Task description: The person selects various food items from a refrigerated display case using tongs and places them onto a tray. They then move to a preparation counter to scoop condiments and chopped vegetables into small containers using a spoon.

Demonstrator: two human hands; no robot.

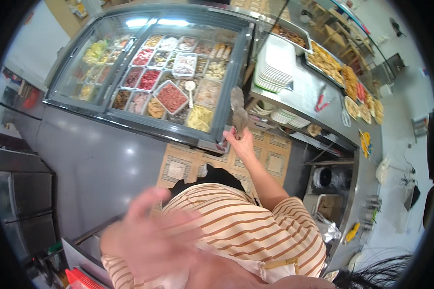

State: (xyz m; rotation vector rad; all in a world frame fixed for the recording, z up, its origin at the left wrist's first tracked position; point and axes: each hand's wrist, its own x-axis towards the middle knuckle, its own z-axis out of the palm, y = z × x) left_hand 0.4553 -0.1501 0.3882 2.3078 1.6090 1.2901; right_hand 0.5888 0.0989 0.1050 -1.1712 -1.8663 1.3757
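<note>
My right hand (243,144) grips a long grey object (239,108) with a wavy edge. Blur keeps me from telling its exact kind. It points away from me, beside the right corner of a glass-topped display cooler (155,123). My left hand (162,224) is raised close to the camera, motion-blurred, with its fingers apart and nothing seen in it. Inside the cooler are several plastic tubs of food, among them a tub of pinkish-red meat (171,96) resting askew on others. A white spoon (190,92) lies near that tub, and yellow shreds (200,118) fill a front-right one.
On the steel counter (303,86) to the right stand stacked white trays (276,61), red-handled tongs (322,100) and a tray of fried food (324,63). Bowls and plates (289,118) fill the shelf below. A red plastic basket (81,280) is at lower left.
</note>
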